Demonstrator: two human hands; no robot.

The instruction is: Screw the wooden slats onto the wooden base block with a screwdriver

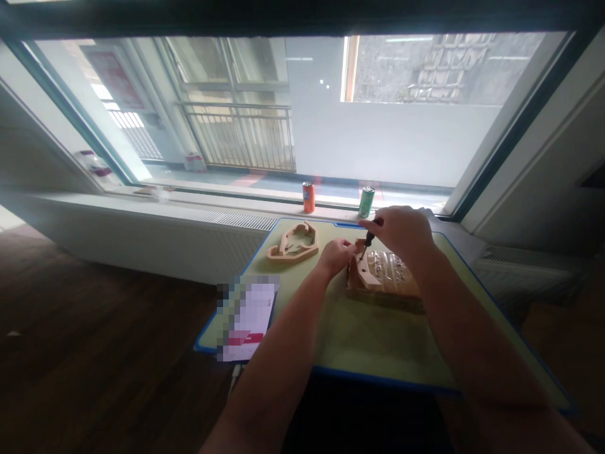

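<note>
My right hand (401, 230) grips a small dark-handled screwdriver (367, 241), its tip pointing down onto a tan wooden piece (365, 275). That piece rests on a flat brown pack wrapped in clear plastic (390, 277). My left hand (336, 255) presses against the wooden piece's left edge and steadies it. Both hands work over a green mat with a blue rim (359, 340).
A second curved wooden frame (293, 243) lies on the mat's far left. An orange can (308, 197) and a green can (366, 202) stand on the window sill behind. A white paper (248, 321) overhangs the mat's left edge. Dark wood floor lies to the left.
</note>
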